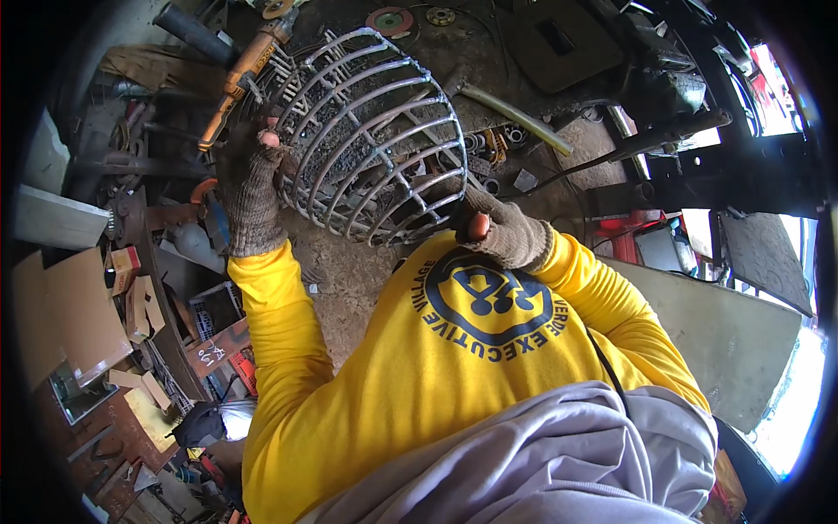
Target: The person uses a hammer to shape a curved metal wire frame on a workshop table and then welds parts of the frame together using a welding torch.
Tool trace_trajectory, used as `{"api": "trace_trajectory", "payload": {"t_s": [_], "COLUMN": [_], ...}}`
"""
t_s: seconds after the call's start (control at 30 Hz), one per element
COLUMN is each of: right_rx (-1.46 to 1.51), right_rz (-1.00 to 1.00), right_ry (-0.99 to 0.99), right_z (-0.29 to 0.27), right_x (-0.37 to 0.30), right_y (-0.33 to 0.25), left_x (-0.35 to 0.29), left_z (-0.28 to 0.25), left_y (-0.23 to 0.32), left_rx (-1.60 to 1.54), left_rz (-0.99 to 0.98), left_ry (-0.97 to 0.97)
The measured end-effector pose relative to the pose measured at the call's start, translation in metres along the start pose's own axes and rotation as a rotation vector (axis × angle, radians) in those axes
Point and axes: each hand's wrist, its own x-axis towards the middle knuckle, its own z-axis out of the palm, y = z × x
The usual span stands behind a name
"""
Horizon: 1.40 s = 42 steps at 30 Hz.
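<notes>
A rounded cage of welded metal bars (381, 154) is tilted in front of my chest, its curved bars joined by crosswise ones. On its left side my left hand (253, 188), in a brown knitted fingerless glove, is closed at the edge; most of its fingers are in shadow. My right hand (511, 234), gloved the same way, grips the lower right rim, thumb showing and fingers hidden behind the bars. Just beyond my left hand lies an orange angle grinder (249, 68).
Grinding discs (390, 22) lie at the far side, near a dark pipe (196, 35). A yellowish tube (515, 118) is beyond the cage. Cardboard (74, 310) and scrap crowd the left. A large grey panel (707, 327) stands at the right.
</notes>
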Motion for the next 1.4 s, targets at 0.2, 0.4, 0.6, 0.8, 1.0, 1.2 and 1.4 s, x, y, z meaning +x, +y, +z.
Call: {"api": "trace_trajectory", "payload": {"t_s": [0.2,0.4,0.6,0.8,1.0,1.2,1.4], "right_rx": [0.011,-0.036,0.066,0.132,0.178,0.197,0.163], "right_rz": [0.009,0.018,0.019,0.017,0.015,0.039,0.114], "right_ry": [-0.025,-0.010,-0.019,0.039,0.053,0.070,0.062], "right_z": [0.000,0.000,0.001,0.000,0.004,0.002,0.004], "right_x": [-0.001,-0.003,-0.007,-0.012,-0.012,-0.015,-0.017], "right_y": [0.000,0.003,0.008,0.035,0.032,0.038,0.017], "left_x": [-0.004,-0.006,-0.007,-0.010,-0.012,-0.014,-0.015], "left_z": [-0.001,-0.002,0.000,0.000,-0.003,-0.002,-0.004], "left_y": [0.008,0.007,0.013,0.036,0.038,0.047,0.046], "left_rx": [-0.115,-0.018,-0.166,0.003,0.043,-0.039,-0.099], "left_rz": [-0.141,-0.080,-0.117,-0.098,-0.154,-0.122,-0.106], "left_ry": [-0.033,-0.026,-0.046,-0.011,-0.035,-0.009,0.002]}}
